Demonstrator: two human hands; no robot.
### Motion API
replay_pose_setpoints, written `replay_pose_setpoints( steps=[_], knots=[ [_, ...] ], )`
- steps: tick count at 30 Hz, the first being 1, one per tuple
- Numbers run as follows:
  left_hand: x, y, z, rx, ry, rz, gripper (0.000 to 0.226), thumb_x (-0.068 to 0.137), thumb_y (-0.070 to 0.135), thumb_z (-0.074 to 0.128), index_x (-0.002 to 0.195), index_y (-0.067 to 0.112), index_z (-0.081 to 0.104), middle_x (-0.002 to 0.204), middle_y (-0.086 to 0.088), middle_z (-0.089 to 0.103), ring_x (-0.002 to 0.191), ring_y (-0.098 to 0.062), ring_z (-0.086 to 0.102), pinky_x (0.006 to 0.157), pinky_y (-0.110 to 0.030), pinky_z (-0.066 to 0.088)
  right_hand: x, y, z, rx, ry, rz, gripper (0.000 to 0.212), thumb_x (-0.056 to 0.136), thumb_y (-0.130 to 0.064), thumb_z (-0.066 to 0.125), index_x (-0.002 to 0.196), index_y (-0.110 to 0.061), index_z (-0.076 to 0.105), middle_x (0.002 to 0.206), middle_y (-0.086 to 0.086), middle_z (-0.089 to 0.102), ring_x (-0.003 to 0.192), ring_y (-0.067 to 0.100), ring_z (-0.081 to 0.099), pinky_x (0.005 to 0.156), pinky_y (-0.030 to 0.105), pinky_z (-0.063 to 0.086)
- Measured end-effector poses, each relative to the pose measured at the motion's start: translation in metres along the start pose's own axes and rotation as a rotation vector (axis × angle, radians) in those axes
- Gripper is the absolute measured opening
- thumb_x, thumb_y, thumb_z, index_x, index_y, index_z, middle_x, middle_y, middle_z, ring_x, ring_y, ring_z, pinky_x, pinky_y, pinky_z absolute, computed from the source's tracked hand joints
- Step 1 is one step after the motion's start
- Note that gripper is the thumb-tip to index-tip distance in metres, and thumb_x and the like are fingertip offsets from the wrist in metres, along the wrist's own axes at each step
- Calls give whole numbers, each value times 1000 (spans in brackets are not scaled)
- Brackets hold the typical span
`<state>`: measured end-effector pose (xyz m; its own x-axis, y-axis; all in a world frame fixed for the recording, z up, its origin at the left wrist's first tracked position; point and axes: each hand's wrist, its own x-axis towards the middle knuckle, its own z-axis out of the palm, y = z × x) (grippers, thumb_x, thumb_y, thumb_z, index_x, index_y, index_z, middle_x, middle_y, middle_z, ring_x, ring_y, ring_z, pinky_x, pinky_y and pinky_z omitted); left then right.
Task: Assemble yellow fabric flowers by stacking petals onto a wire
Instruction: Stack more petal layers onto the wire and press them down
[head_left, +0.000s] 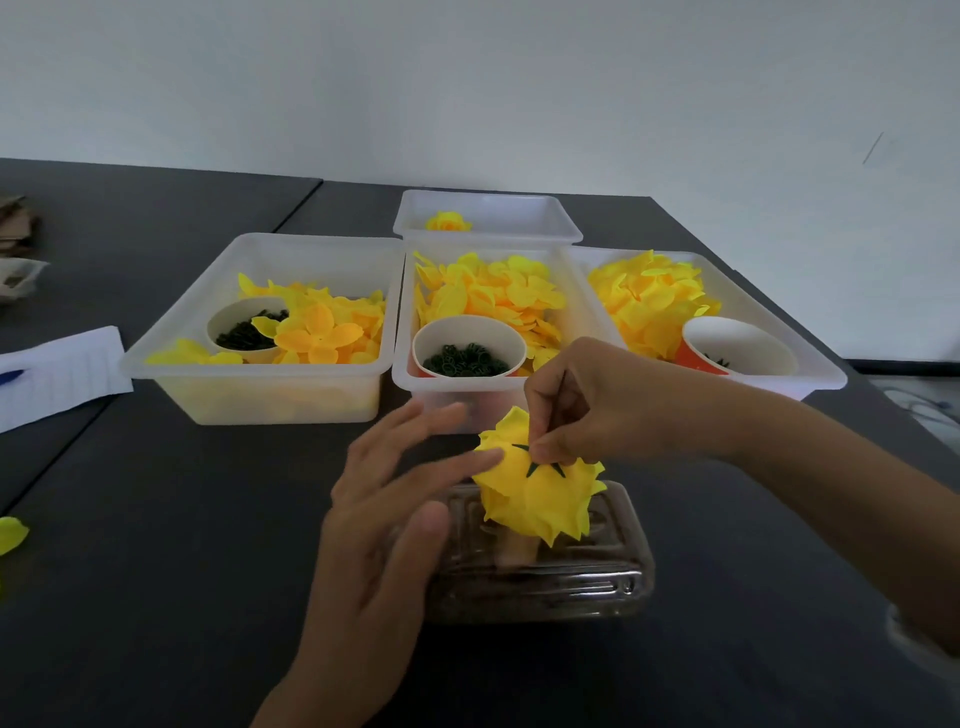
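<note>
A stacked yellow fabric flower (540, 493) stands on a thin wire (557, 400) above a clear plastic box (545, 577). A small green star-shaped calyx (543, 466) lies on top of the petals. My right hand (597, 402) pinches down on the flower's centre at the wire, fingers curled. With its fingers straight and spread, my left hand (387, 512) touches the flower's left edge with one fingertip. Three trays hold loose yellow petals: a left tray (260, 395), a middle tray (457, 387) and a right tray (810, 364).
Each front tray holds a paper cup (470, 345) of small green rings. A fourth tray (488, 215) at the back holds one finished flower (448, 222). A lined notepad (57, 374) lies at the left. A stray petal (11, 535) rests on the dark table.
</note>
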<state>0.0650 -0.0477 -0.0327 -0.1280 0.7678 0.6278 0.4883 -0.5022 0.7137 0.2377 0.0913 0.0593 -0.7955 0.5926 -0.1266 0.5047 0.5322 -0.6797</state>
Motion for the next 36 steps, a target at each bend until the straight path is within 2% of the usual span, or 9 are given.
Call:
replay_pose_setpoints(
  steps=[5, 9, 12, 14, 18, 21, 23, 30, 36],
  knots=[
    [-12, -17, 0, -67, 163, -200, 38, 95, 34, 36, 111, 24, 70, 124, 6, 63, 125, -18, 54, 101, -27, 43, 1, 3, 5, 31, 13, 11, 9, 83, -5, 73, 76, -3, 68, 67, 6, 70, 59, 20, 63, 58, 25, 52],
    [-7, -23, 5, 174, 91, -280, 41, 94, 45, 33, 120, 34, 63, 122, 19, 60, 121, -7, 52, 100, -36, 42, -1, 5, 10, 67, 56, 27, 7, 82, -1, 72, 77, 0, 68, 70, 5, 73, 63, 9, 66, 62, 19, 52],
    [-10, -23, 16, 468, -13, -287, 46, 95, 50, 25, 114, 35, 64, 118, 14, 65, 113, -7, 56, 98, -35, 37, -2, 3, 11, 39, 74, 37, 9, 82, -1, 72, 75, -2, 67, 64, -6, 71, 61, 3, 65, 60, 14, 49],
    [-15, -22, 22, 535, 3, -251, 47, 98, 45, 26, 111, 29, 68, 108, 10, 69, 102, -9, 62, 92, -33, 37, -2, -1, 12, 8, 85, 44, 9, 82, -1, 72, 75, -4, 67, 60, -10, 69, 58, -1, 63, 58, 11, 47],
    [-21, -20, 25, 529, -2, -231, 45, 99, 47, 25, 112, 35, 66, 111, 18, 66, 98, 3, 54, 90, -29, 34, -8, -5, 16, -60, 132, 52, 10, 83, -5, 72, 77, -9, 65, 74, 8, 71, 60, 3, 61, 63, 21, 51],
    [-23, -22, 25, 585, -45, -232, 39, 98, 49, 29, 116, 39, 62, 117, 20, 63, 104, 2, 54, 94, -27, 32, -14, -7, 21, -88, 187, 59, 8, 84, -10, 72, 81, -10, 65, 84, 17, 71, 70, 17, 62, 74, 39, 53],
    [-24, -23, 26, 605, -40, -222, 36, 98, 48, 32, 118, 40, 61, 119, 20, 62, 107, -1, 54, 96, -27, 31, -17, -9, 24, -135, 235, 62, 8, 84, -14, 73, 84, -11, 65, 85, 16, 69, 76, 26, 63, 76, 41, 52],
    [-28, -27, 28, 634, -36, -203, 38, 98, 49, 30, 120, 37, 59, 120, 16, 61, 108, -4, 55, 100, -32, 33, -30, -13, 32, -148, 366, 35, 7, 87, -14, 67, 91, -9, 69, 72, -9, 59, 65, 0, 52, 60, 9, 37],
    [-29, -30, 31, 654, -7, -204, 35, 99, 47, 32, 119, 38, 59, 118, 16, 62, 105, -3, 56, 98, -32, 32, -24, -15, 35, -241, 426, 82, 4, 85, -14, 69, 87, -10, 69, 69, -8, 58, 62, 1, 51, 52, 6, 36]
  ],
)
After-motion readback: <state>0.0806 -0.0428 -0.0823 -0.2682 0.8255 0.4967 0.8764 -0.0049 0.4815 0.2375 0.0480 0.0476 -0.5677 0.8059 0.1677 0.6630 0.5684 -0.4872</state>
